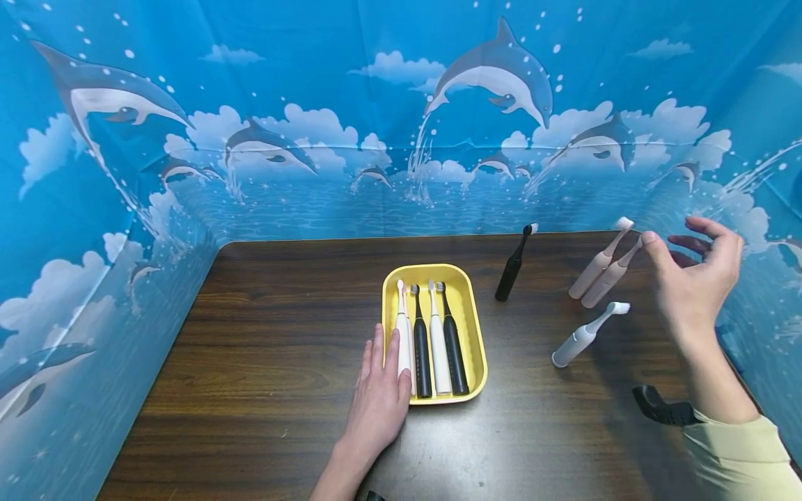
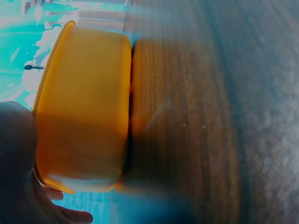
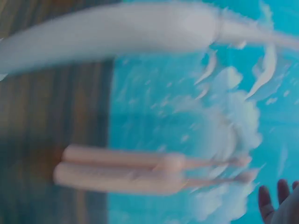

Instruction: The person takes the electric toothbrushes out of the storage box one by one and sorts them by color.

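My left hand [image 1: 379, 403] rests along the left rim of a yellow tray [image 1: 481, 362], fingers fairly straight and thumb over the edge. The left wrist view shows the tray's outer wall [image 2: 86, 107] beside that hand. Several electric toothbrushes lie in the tray, among them a white toothbrush [image 1: 436, 348] and a black toothbrush [image 1: 456, 355]. My right hand [image 1: 698, 285], fingers spread and holding nothing, is just right of two pink toothbrushes [image 1: 589, 275] standing side by side. A light grey toothbrush [image 1: 575, 346] stands nearer; in the right wrist view its body [image 3: 140, 30] looms large.
A black toothbrush [image 1: 511, 271] stands upright between the tray and the pink pair. The dark wooden table [image 1: 269, 334] is bordered at the back and sides by a blue dolphin-print cloth [image 1: 351, 202]. A black wrist strap piece [image 1: 664, 409] juts out beside the right forearm.
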Tool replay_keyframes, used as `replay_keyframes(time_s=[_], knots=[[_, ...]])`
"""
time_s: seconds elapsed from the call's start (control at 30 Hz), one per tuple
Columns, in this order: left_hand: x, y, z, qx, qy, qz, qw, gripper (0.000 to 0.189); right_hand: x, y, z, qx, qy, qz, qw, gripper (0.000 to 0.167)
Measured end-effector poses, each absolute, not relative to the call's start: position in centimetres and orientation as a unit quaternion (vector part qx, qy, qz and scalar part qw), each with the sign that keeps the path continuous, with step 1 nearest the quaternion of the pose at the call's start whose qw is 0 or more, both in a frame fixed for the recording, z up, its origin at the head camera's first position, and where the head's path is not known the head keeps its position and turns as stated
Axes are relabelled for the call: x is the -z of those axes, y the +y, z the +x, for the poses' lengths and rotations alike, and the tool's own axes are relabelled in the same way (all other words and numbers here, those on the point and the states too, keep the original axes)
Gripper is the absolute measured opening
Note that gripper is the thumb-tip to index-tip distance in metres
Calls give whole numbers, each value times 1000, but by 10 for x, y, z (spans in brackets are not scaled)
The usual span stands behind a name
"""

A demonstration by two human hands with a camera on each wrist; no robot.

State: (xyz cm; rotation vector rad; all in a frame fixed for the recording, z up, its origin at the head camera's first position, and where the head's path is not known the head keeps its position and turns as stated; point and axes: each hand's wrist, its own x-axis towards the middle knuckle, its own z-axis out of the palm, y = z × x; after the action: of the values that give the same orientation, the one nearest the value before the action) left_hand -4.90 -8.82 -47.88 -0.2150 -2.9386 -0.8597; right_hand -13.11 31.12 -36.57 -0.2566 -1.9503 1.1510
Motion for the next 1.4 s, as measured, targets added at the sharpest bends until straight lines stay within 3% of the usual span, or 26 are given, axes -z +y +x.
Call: replay_keyframes(time_s=[0.13, 0.23, 0.43, 0.6, 0.77, 1.07, 1.17, 1.4], knots=[[479, -88, -49, 281, -957, -69, 37, 65, 346, 287, -123, -487, -722, -21, 491, 37], [478, -88, -50, 280, -957, -69, 37, 65, 330, 261, -114, -511, -687, 43, 515, 28], [478, -88, -50, 280, -957, -70, 39, 65, 326, 207, -98, -566, -647, 146, 489, 21], [478, -88, -49, 282, -956, -68, 40, 65, 365, 172, -89, -579, -689, 189, 393, 30], [478, -88, -49, 284, -956, -60, 36, 65, 410, 136, -87, -625, -727, 164, 232, 48], [479, -89, -51, 281, -957, -63, 38, 65, 448, 73, -114, -665, -741, 85, -35, 54], [480, -88, -51, 283, -956, -70, 40, 65, 452, 62, -129, -661, -744, 61, -80, 56], [479, -87, -49, 283, -956, -69, 34, 64, 454, 48, -144, -659, -741, 32, -127, 58]])
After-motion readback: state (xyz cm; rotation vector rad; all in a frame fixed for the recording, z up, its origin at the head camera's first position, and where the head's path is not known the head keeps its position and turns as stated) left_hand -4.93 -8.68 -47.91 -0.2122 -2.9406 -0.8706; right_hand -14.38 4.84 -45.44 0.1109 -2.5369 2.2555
